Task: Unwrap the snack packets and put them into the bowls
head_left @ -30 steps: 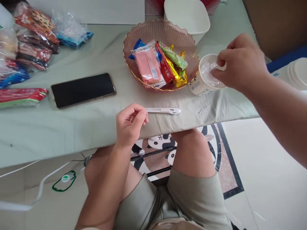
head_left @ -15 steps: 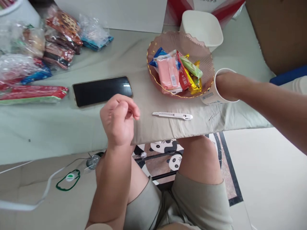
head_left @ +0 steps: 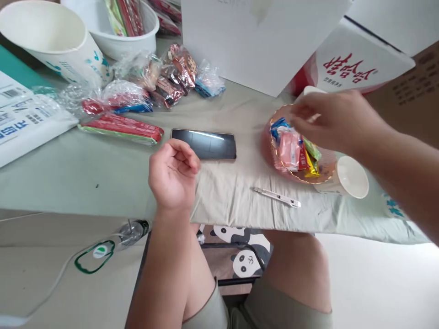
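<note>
My left hand (head_left: 174,176) is raised at the table's front edge, palm up. Its fingers curl loosely with nothing in them, just before the dark phone (head_left: 209,145). Blurred by motion, my right hand (head_left: 331,119) hangs over the pink scalloped bowl (head_left: 274,157), thumb and fingers apart, with nothing visible between them. Wrapped snacks lie in the bowl, among them a pink packet (head_left: 290,150), a yellow one (head_left: 311,167) and a green one (head_left: 312,148). Against the bowl's right side a white paper cup (head_left: 353,177) leans tilted. A white utility knife (head_left: 277,197) lies in front.
Bagged snacks (head_left: 171,82) and a long red packet (head_left: 120,128) lie at the left. Behind them stand a big paper tub (head_left: 51,34) and a white basin (head_left: 126,43). White boxes (head_left: 260,41) line the back. A bottle (head_left: 132,233) is below the table edge.
My right hand has come out of the paper cup and moved left over the bowl. My left hand has turned more palm up and its fingers have loosened. The view has shifted left.
</note>
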The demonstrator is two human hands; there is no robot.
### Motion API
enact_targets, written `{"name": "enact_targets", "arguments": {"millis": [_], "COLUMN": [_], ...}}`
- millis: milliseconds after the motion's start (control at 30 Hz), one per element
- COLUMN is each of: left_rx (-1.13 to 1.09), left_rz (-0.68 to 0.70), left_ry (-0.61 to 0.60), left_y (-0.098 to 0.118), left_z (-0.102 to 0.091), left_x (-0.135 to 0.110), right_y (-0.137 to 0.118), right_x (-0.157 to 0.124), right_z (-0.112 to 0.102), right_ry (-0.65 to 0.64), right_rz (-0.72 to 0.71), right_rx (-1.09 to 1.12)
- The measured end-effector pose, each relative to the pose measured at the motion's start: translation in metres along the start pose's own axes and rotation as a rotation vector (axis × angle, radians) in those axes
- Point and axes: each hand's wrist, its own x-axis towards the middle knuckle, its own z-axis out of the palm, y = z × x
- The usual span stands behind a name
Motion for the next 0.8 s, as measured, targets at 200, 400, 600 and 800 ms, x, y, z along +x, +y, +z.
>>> {"name": "enact_targets", "arguments": {"millis": [200, 400, 600, 800], "left_rx": [0.007, 0.044, 0.031, 0.1], "left_rz": [-0.001, -0.044, -0.077, -0.179], "left_ry": [-0.061, -0.106, -0.134, -0.173], "left_y": [0.002, 0.0, -0.002, -0.02], "left_z": [0.005, -0.005, -0.002, 0.002], "left_x": [-0.003, -0.001, -0.005, -0.013], "right_y": [-0.12, -0.135, -0.12, -0.116], "right_x": [0.124, 0.161, 0.137, 0.043], "right_z": [0.072, 0.101, 0.081, 0.054], "right_ry": [-0.106, -0.177, -0.229, -0.008], "right_rz": [-0.009, 0.1, 0.144, 0.119], "right_rx": [0.238, 0.273, 0.306, 0.389]}}
